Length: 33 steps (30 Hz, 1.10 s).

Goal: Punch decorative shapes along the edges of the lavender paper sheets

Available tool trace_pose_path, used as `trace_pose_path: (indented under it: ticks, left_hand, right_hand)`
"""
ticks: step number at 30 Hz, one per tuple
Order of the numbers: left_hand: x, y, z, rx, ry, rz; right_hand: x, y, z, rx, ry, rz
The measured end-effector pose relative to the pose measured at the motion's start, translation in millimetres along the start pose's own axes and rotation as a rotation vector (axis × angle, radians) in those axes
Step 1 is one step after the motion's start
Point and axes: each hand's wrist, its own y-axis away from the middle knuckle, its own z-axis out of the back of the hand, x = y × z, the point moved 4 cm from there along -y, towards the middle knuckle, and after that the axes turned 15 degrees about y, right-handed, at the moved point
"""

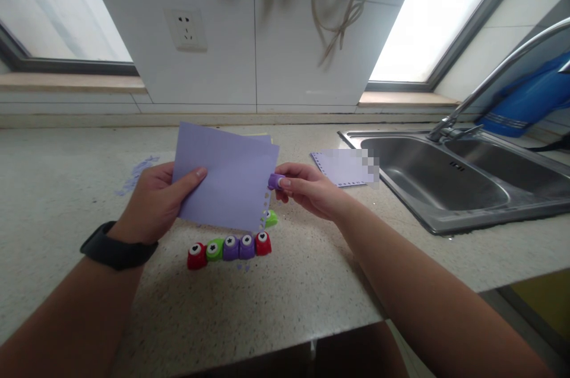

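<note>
My left hand (pixel 154 203) holds a lavender paper sheet (pixel 225 179) by its left side, thumb on the front, above the counter. My right hand (pixel 307 188) pinches a small purple craft punch (pixel 275 181) clamped on the sheet's right edge. That edge carries a column of small punched holes below the punch. Under the sheet, a row of several small punches (pixel 229 247) in red, green and purple lies on the speckled countertop (pixel 312 271), and another green punch (pixel 270 219) peeks out behind the sheet's lower corner.
A second lavender sheet (pixel 341 167) with a punched border lies right of my hand, beside the steel sink (pixel 445 182) with its faucet (pixel 485 84). Purple paper scraps (pixel 136 173) are scattered at the left. A wall socket (pixel 186 29) is on the tiled wall behind.
</note>
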Motion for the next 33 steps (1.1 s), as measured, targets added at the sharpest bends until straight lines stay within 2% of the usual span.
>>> trace_pose_path:
  ticks: [33]
  left_hand:
    - [-5.3,2.8,-3.0,-0.003,0.047,-0.007]
  right_hand:
    - [2.0,0.3,-0.2,-0.007,0.008,0.014]
